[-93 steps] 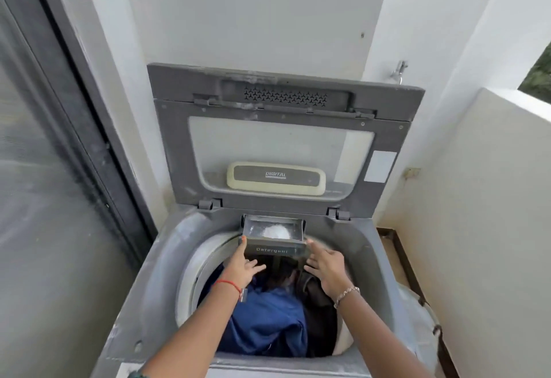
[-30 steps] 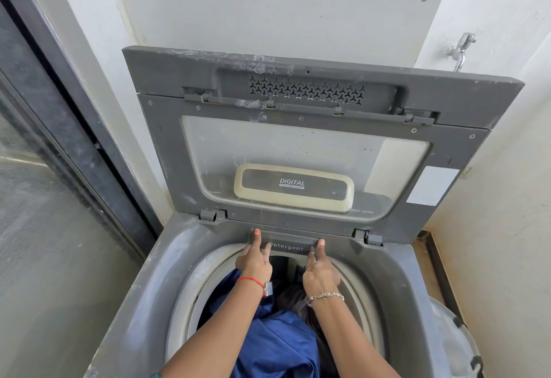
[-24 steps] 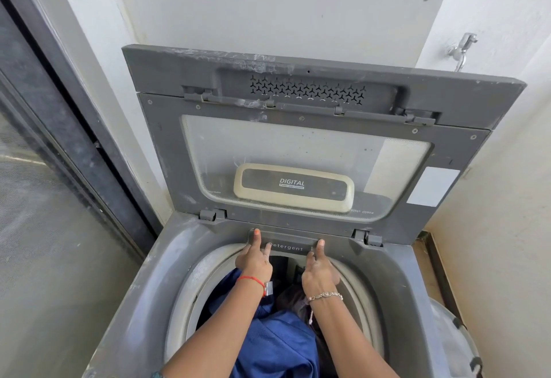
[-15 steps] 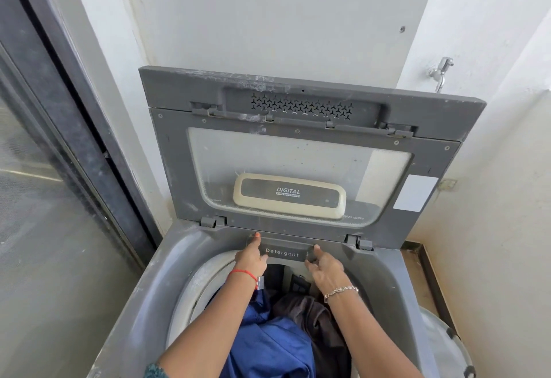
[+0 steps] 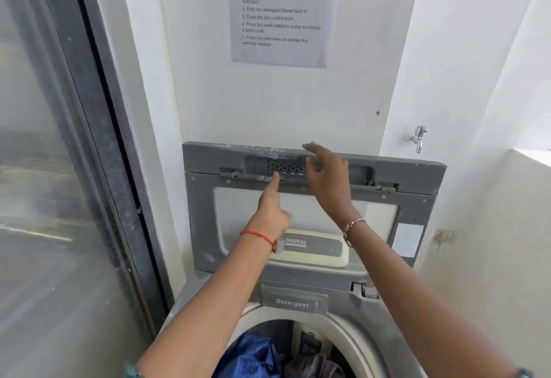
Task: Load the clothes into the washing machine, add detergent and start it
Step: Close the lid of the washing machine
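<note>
The grey top-loading washing machine stands with its lid upright against the wall. The drawer marked Detergent sits pushed in at the back of the tub opening. Blue clothes and a dark garment lie in the drum. My left hand is raised in front of the lid, its index finger pointing up at the vented handle recess and the other fingers curled, holding nothing. My right hand reaches the lid's top edge with straight fingers.
A printed instruction sheet hangs on the wall above the machine. A metal tap sticks out at the right. A glass sliding door runs along the left, a low white wall along the right.
Both hands left the detergent drawer, now pushed in, and rose to the top of the upright lid. The view tilted up, showing the instruction sheet.
</note>
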The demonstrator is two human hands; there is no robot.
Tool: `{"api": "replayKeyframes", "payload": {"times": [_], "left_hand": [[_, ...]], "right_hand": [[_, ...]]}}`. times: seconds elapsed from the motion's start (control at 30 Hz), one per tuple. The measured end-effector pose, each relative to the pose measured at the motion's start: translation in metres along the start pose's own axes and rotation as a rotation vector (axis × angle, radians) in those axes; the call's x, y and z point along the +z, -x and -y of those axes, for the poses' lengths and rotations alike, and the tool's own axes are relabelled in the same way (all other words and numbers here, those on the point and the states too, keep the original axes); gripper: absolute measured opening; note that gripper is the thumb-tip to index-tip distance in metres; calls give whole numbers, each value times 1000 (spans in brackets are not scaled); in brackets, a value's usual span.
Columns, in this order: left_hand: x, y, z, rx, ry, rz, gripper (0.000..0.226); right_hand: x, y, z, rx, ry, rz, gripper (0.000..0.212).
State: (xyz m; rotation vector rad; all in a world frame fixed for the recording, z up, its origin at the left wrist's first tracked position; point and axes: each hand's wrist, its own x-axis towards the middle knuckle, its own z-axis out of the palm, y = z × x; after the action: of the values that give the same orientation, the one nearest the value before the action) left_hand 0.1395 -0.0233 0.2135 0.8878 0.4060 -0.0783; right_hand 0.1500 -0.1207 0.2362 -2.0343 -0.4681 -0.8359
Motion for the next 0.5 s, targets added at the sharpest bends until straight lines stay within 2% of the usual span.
{"api": "replayKeyframes", "payload": {"times": [0.07,0.13,0.23,0.37,0.43,0.5], "left_hand": [[6,2,-6,60,24,-25,77],[10,-2,-7,180,-94,-94,80],[12,0,-2,508,-626,-171,72],[-9,-5,1,1122,-1468,-251,63],[-22,-10,-1,1355,-1712,-266,59],[-31,-4,-4,1474,-1844,-252,57]], "right_hand": [[3,-16,-6,-82,201,139,41],[7,-24,-17,-107,423,280,54],[8,-25,-26,-139,652,383,60],[4,-16,-18,-154,646,376,59],[0,-6,-12,-164,620,364,59],[-5,9,-5,-192,597,334,60]]}}
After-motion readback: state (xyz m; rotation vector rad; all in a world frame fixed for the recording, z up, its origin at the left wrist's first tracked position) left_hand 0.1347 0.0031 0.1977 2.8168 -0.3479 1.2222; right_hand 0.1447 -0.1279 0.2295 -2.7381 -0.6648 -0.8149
